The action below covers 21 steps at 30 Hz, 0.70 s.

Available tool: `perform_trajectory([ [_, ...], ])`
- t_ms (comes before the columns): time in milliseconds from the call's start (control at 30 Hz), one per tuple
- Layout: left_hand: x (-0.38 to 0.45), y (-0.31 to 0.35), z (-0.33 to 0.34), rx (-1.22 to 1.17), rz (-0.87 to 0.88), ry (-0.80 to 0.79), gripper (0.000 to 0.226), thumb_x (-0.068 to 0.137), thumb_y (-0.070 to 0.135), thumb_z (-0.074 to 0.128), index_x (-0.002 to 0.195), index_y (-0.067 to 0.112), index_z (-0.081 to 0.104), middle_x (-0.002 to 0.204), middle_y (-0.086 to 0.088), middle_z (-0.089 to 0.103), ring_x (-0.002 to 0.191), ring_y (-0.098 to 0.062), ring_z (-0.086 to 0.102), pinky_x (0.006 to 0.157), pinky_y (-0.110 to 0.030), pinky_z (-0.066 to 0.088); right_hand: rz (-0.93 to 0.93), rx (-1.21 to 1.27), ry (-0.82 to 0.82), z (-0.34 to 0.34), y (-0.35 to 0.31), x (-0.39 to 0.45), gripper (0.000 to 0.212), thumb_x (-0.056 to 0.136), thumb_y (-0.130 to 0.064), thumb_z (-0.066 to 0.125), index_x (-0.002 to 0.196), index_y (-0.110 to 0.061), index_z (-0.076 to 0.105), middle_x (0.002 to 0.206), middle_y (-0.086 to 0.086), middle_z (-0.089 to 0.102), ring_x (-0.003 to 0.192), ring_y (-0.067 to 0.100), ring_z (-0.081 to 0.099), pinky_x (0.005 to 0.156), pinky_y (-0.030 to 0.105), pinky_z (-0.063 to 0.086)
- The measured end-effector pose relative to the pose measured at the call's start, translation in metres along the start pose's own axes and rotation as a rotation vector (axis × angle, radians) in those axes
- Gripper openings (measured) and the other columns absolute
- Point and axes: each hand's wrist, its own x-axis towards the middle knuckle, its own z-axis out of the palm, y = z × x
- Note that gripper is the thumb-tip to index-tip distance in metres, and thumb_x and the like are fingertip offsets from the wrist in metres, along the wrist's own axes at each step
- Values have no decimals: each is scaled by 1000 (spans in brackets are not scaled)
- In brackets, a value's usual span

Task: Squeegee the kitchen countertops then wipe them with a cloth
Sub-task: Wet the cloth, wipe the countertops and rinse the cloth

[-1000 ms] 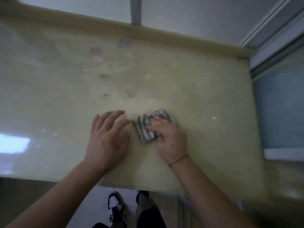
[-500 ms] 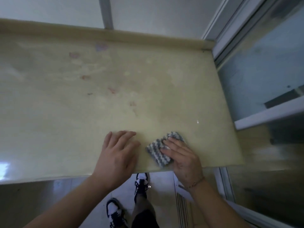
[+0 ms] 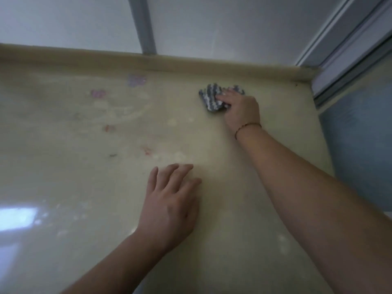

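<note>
- Your right hand (image 3: 240, 107) presses the cloth (image 3: 212, 98) flat, fingers extended, far back by the countertop (image 3: 84, 177) rim.
- Your left hand (image 3: 169, 209) rests spread, nearer you.
- Stains (image 3: 98, 94) lie left of the cloth.

Cloth (image 3: 210, 98): grey-and-white zigzag weave, folded into a small pad, lying flat on the countertop (image 3: 84, 177) near its raised back edge, partly covered. Countertop: pale yellowish, glossy, bearing faint pink, purple and whitish marks.

Folded grey-and-white zigzag-striped cloth (image 3: 212, 98) on a glossy pale yellow-beige stone countertop (image 3: 84, 177) — faint pink, purple and red stains (image 3: 98, 94); white wall (image 3: 212, 24) with grey vertical strip (image 3: 144, 24); thin reddish-brown wrist bracelet (image 3: 247, 126).
</note>
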Motion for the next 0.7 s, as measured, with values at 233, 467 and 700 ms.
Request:
perform_trajectory([
  [233,78,21,18,82,-68,-102,41,87,43,46,121,24,59,143,-5,45,133,-33,37,110,-59,23,138,42,111,-32,78,42,40,84,-4,51,115,-18,72,125,10,66,118,25,59,96,11,35],
  [467,71,24,20,70,-43,-81,43,86,43,46,120,22,60,140,-6,49,131,-34,40,107,-62,25,275,20,165,-64,115,14,41,78,-10,50,111,-16,74,117,10,70,113,27,61,92,15,38],
  [700,38,36,14,-70,7,63,40,82,30,53,120,18,61,134,-5,53,119,-32,48,102,-56,33,191,176,218,-27,33,-166,43,64,1,47,90,-11,79,111,8,73,111,21,66,101,18,39],
])
